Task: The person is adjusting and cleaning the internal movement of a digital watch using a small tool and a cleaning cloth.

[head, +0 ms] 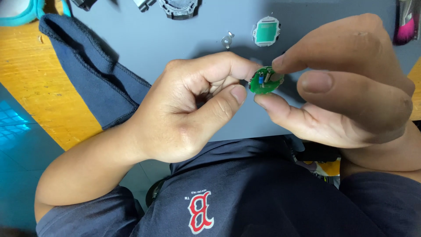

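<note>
Screen: one small display module (266,31), lying flat on the grey surface (175,39) near its far edge. Rounded, roughly octagonal white frame; square green-teal glass panel at centre, blank. A small silver metal clip (227,39) lies just beside it, apart. Packages, labels, signs: none seen.

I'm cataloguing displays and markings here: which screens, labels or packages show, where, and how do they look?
Small display module: on the grey mat, top centre; rounded white frame, teal-green square screen.
Shirt emblem: bottom centre on the navy shirt; red with white edging.
No packages visible.
</note>
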